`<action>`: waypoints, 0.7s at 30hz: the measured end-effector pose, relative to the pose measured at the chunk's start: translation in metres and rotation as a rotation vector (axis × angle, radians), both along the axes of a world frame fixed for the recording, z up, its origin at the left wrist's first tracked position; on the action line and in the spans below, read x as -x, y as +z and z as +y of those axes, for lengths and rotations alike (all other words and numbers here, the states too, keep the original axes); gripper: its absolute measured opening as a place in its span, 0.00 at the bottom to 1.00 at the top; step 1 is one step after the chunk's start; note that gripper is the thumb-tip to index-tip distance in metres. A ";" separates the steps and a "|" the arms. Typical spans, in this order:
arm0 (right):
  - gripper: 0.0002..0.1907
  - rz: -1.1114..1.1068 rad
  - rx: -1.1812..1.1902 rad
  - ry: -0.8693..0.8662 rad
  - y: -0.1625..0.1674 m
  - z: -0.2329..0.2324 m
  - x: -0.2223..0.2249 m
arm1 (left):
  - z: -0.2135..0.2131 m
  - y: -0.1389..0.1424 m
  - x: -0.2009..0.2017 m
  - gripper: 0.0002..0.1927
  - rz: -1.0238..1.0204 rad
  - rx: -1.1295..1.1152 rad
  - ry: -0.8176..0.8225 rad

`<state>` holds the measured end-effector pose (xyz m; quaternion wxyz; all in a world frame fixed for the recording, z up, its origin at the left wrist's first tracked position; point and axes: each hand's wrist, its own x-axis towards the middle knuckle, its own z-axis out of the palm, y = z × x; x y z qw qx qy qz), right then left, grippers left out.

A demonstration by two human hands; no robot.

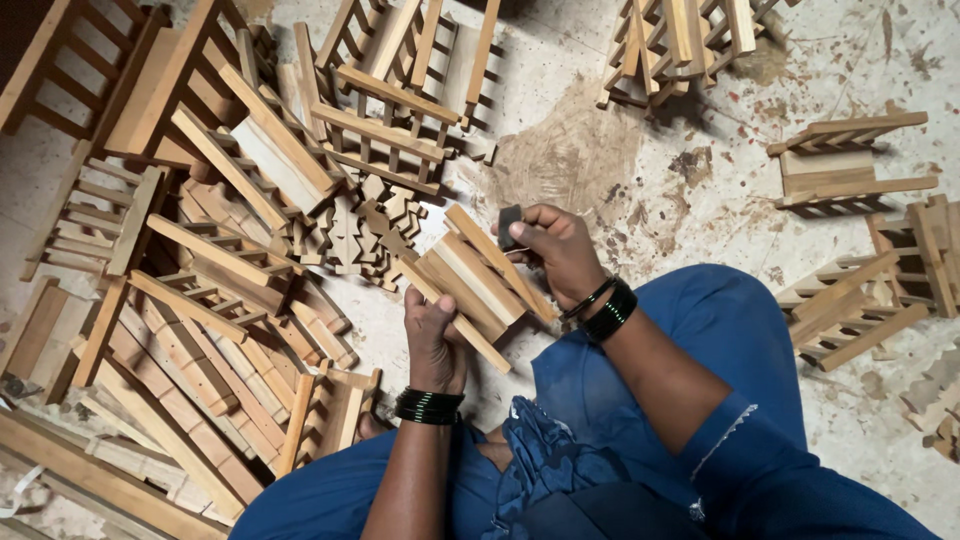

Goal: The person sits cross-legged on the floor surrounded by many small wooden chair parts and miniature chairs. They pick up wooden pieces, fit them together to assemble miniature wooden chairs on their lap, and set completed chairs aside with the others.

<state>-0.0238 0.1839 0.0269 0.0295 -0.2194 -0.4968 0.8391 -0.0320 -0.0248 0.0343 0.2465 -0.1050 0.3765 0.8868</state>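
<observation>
The left hand [435, 340] is clamping the small wooden rack [475, 283] over the lap while the right hand [560, 250] is pinching a dark sanding block [510, 225] at its upper end, so steady, even strokes along the slats seem best.
</observation>
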 end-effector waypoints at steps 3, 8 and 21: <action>0.09 -0.006 -0.050 0.002 -0.005 -0.005 -0.001 | -0.002 -0.002 -0.001 0.42 0.024 0.033 -0.026; 0.08 0.024 -0.079 -0.051 -0.013 -0.007 0.000 | 0.001 -0.002 -0.003 0.41 0.040 0.106 -0.094; 0.09 -0.085 -0.258 0.107 -0.036 -0.020 0.003 | -0.004 -0.035 0.000 0.32 -0.016 0.564 -0.117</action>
